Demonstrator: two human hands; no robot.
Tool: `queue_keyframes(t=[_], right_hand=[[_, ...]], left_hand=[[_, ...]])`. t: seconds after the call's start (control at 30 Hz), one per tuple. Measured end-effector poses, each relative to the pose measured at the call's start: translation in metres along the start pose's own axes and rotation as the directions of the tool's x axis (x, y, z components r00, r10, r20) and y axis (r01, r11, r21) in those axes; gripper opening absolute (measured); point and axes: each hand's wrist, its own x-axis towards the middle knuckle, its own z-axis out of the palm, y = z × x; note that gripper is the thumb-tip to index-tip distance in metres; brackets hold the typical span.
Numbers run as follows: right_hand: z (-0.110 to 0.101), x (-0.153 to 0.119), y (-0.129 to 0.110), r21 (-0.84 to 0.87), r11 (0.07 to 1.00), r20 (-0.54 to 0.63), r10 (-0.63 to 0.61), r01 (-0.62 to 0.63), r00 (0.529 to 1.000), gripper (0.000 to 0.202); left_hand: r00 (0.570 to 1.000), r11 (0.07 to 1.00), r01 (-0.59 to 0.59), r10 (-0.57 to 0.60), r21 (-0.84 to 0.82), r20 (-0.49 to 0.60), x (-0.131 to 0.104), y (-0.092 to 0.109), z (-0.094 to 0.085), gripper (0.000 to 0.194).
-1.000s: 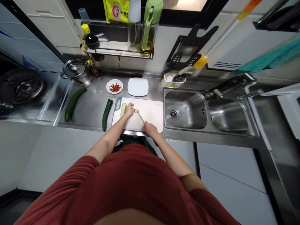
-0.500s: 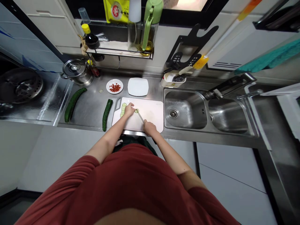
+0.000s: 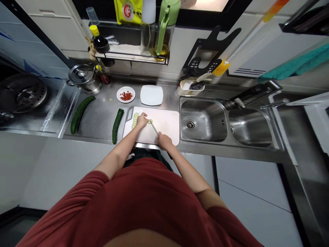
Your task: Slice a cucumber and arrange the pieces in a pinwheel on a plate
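Note:
On a white cutting board (image 3: 167, 127) my left hand (image 3: 141, 120) presses down on a piece of cucumber, most of it hidden under the fingers. A row of cut cucumber slices (image 3: 134, 120) lies left of that hand, and one slice (image 3: 150, 121) sits just to its right. My right hand (image 3: 164, 140) grips the handle of a knife (image 3: 154, 129), whose blade points at that single slice.
Two whole cucumbers (image 3: 117, 125) (image 3: 81, 112) lie on the steel counter left of the board. Behind the board are a small dish of red bits (image 3: 125, 95) and an empty white plate (image 3: 151, 95). A lidded pot (image 3: 83, 78) stands far left, a double sink (image 3: 203, 120) on the right.
My right hand with the knife has shifted very slightly; the left hand stays on the cucumber piece.

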Motion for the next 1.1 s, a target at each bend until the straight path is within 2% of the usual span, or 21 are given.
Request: queue_keyframes(t=[0.23, 0.6, 0.97, 1.1], right_hand=[[-0.003, 0.003, -0.003, 0.011, 1.0, -0.007, 0.0, 0.0, 1.0, 0.03], [0.006, -0.005, 0.003, 0.013, 1.0, -0.01, 0.016, -0.016, 1.0, 0.031], [0.011, -0.014, 0.007, 0.023, 0.999, 0.023, 0.03, -0.03, 0.999, 0.03], [0.015, -0.016, 0.009, 0.01, 1.0, 0.0, 0.021, -0.021, 1.0, 0.03]], left_hand=[[1.0, 1.0, -0.008, 0.008, 0.016, -0.002, 0.0, 0.0, 0.0, 0.028], [1.0, 1.0, -0.019, 0.019, 0.0, -0.019, 0.003, -0.004, 0.003, 0.029], [0.993, 0.994, -0.107, 0.108, 0.015, -0.042, -0.005, -0.006, 0.005, 0.025], [0.989, 0.988, -0.143, 0.145, 0.062, -0.033, -0.008, -0.007, 0.006, 0.025]])
